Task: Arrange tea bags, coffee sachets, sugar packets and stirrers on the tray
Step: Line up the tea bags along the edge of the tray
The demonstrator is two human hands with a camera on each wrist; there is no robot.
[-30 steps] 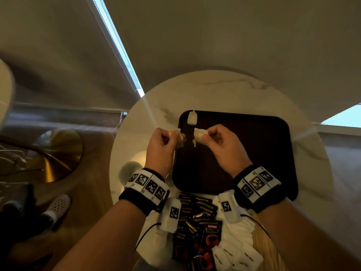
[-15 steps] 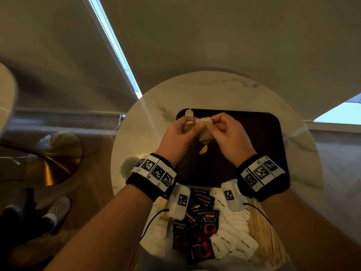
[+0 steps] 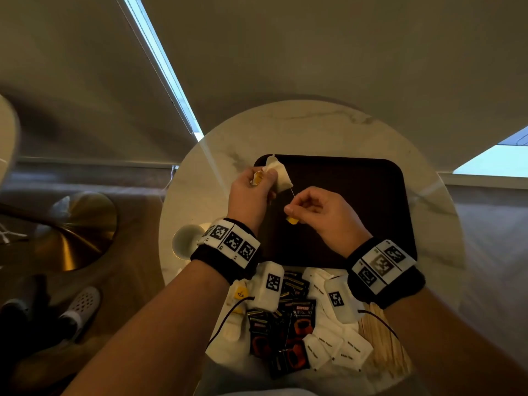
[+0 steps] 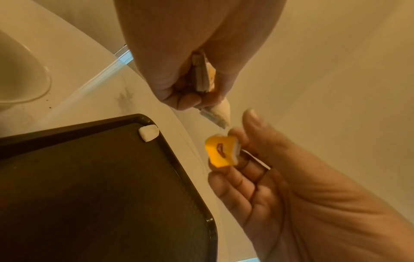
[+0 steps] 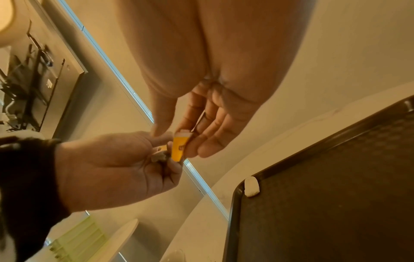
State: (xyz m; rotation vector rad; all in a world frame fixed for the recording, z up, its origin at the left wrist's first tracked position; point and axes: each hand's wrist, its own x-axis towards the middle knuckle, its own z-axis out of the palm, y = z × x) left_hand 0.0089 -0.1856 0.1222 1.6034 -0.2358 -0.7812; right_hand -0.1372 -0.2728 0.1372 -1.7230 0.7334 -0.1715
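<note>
Above the tray's [image 3: 371, 212] far-left corner, the left hand [image 3: 251, 192] grips a tea bag [image 3: 278, 175] while the right hand [image 3: 317, 212] pinches its yellow tag [image 3: 292, 220], string taut; judged next: untangling, then laying it beside the tea bag already there [image 4: 148, 132].

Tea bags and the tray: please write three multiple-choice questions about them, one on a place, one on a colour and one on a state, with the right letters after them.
1. Where does the loose tea bag lie on the tray?
A. in a corner
B. in the middle
C. along the near edge

2. What colour is the tag that the right hand pinches?
A. red
B. yellow
C. green

3. What is the left hand doing?
A. lying flat on the tray
B. hanging idle
C. gripping the held tea bag

Answers:
1 A, it lies against the rim at a corner.
2 B, both wrist views show it yellow.
3 C, its fingers are curled round the bag.
</note>
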